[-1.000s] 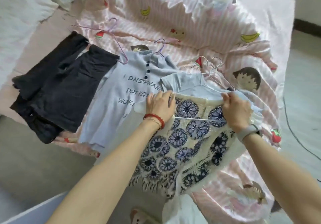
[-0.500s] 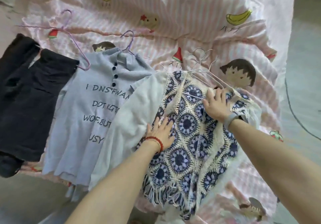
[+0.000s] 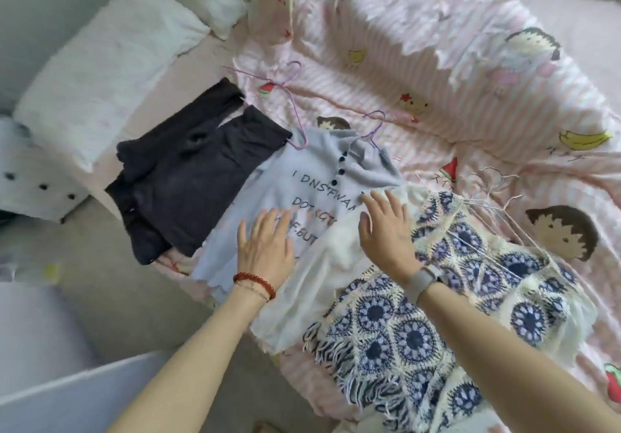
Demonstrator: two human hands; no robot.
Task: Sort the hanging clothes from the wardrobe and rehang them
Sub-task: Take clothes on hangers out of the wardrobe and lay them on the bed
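Crochet-patterned top [image 3: 447, 301] lies under the right hand [image 3: 386, 234], the grey lettered shirt [image 3: 302, 204] under the left hand [image 3: 265, 247] — both palms flat, fingers straight, grasping nothing. Black shorts [image 3: 195, 170] sit further left. Three garments laid out; rehanging apparently remains.

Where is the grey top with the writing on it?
In the head view the grey top lies flat on the bed, left of centre, between the black garment and the blue-patterned crochet top, with the left hand over its lower part.
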